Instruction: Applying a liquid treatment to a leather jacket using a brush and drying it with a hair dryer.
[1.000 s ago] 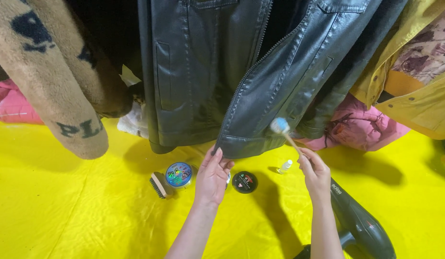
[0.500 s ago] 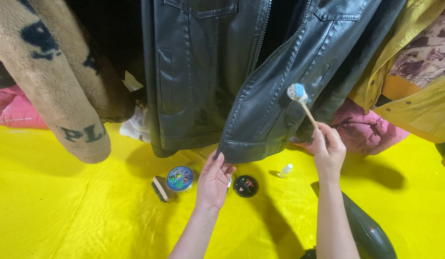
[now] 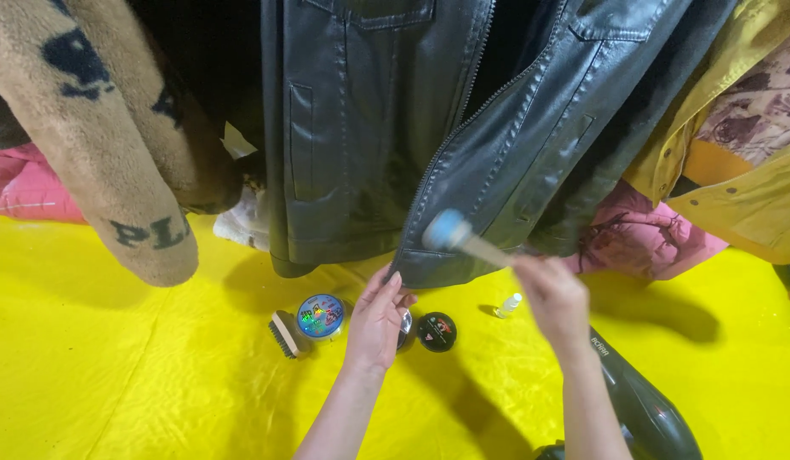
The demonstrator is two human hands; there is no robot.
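Observation:
A black leather jacket [image 3: 369, 136] hangs open in front of me. My left hand [image 3: 376, 319] pinches the bottom hem of its right-hand front panel [image 3: 514, 179]. My right hand [image 3: 555, 298] grips a wooden-handled round brush [image 3: 447, 230], whose blurred pale-blue head rests against that panel just above the hem, beside the zip.
On the yellow sheet [image 3: 114, 366] below lie a small bristle brush [image 3: 284, 334], a round tin with a colourful lid [image 3: 321, 316], a black round tin [image 3: 436, 331] and a tiny white bottle [image 3: 508, 305]. A beige fleece sleeve [image 3: 105, 162] hangs left, yellow and pink garments right, a dark object [image 3: 646, 409] bottom right.
My right hand has swept the brush from higher on the right panel down and left to just above the hem. My left hand stays on the hem.

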